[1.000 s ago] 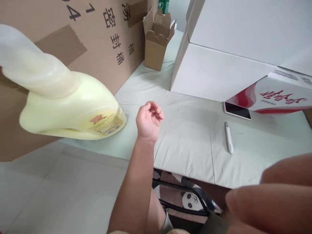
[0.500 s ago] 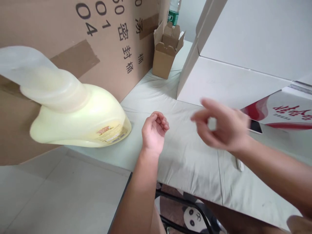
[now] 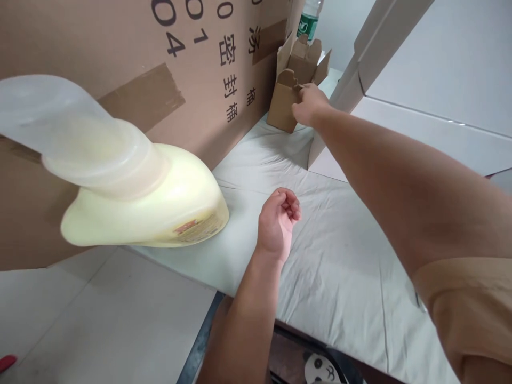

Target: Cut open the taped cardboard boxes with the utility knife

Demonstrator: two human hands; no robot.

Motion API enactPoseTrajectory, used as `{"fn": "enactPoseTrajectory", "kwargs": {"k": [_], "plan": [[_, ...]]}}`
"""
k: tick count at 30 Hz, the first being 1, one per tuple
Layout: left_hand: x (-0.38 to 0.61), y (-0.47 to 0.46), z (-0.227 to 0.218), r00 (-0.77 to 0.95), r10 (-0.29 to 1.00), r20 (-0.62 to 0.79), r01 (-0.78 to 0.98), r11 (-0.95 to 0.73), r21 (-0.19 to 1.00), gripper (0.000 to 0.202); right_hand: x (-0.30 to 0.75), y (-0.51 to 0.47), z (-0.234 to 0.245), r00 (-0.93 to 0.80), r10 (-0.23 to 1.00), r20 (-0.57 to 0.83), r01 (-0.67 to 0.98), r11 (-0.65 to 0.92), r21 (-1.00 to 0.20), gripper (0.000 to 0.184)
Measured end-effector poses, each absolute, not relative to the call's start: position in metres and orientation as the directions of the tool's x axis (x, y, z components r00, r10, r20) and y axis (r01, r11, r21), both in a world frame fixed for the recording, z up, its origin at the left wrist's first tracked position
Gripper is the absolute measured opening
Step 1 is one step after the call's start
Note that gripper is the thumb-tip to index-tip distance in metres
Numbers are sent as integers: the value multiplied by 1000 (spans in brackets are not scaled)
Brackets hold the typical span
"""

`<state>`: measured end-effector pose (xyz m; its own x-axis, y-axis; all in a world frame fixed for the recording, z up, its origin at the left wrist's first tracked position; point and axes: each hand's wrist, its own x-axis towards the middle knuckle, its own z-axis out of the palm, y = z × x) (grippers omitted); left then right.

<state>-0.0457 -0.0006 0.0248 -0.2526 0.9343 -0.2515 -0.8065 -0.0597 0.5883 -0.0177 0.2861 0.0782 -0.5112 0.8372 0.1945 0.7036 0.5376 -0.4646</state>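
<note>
My right hand [image 3: 307, 103] is stretched far across the table and pinches the flap of a small open cardboard box [image 3: 285, 98] at the back. My left hand [image 3: 277, 224] rests on the cloth-covered table [image 3: 340, 256], its fingers curled loosely inward with nothing in them. A large pale yellow jug [image 3: 132, 192] with a translucent cap stands at the table's left edge, a hand's width left of my left hand.
A big brown carton [image 3: 120, 64] with printed characters stands along the left. A large white box [image 3: 420, 80] fills the right back. A green-labelled bottle [image 3: 309, 18] stands behind the small box. White floor tiles [image 3: 100, 320] lie below left.
My right hand has come up from the lower right, crossed the table and taken hold of the small box's flap. The view has shifted up and right; my left hand stays put.
</note>
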Motion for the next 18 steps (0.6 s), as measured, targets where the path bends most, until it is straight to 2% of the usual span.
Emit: {"fn": "enactPoseTrajectory", "kwargs": {"k": [3, 5, 8, 10, 13, 16, 18], "plan": [[-52, 0, 27, -321, 905, -278, -807, -107, 581, 18, -15, 271, 73, -435, 873, 220, 770, 487, -412, 33], [-55, 1, 28, -412, 850, -328, -793, -157, 589, 17, -12, 251, 67, -442, 854, 274, 754, 520, -403, 29], [-57, 2, 25, -564, 726, -393, -730, -216, 648, 18, 11, 204, 55, -478, 779, 406, 638, 626, -448, 29], [-58, 2, 23, -664, 639, -388, -663, -264, 700, 18, 40, 163, 49, -492, 739, 460, 547, 673, -497, 30], [-56, 4, 22, -805, 513, -296, -527, -391, 755, 17, 97, 96, 50, -476, 714, 513, 431, 698, -572, 22], [-50, 7, 26, -904, 396, -161, -356, -487, 798, 17, 161, 35, 56, -351, 727, 590, 372, 687, -625, 14], [-41, 8, 29, -900, 432, -66, -296, -491, 819, 19, 201, -1, 59, -239, 749, 618, 407, 655, -637, 16]]}}
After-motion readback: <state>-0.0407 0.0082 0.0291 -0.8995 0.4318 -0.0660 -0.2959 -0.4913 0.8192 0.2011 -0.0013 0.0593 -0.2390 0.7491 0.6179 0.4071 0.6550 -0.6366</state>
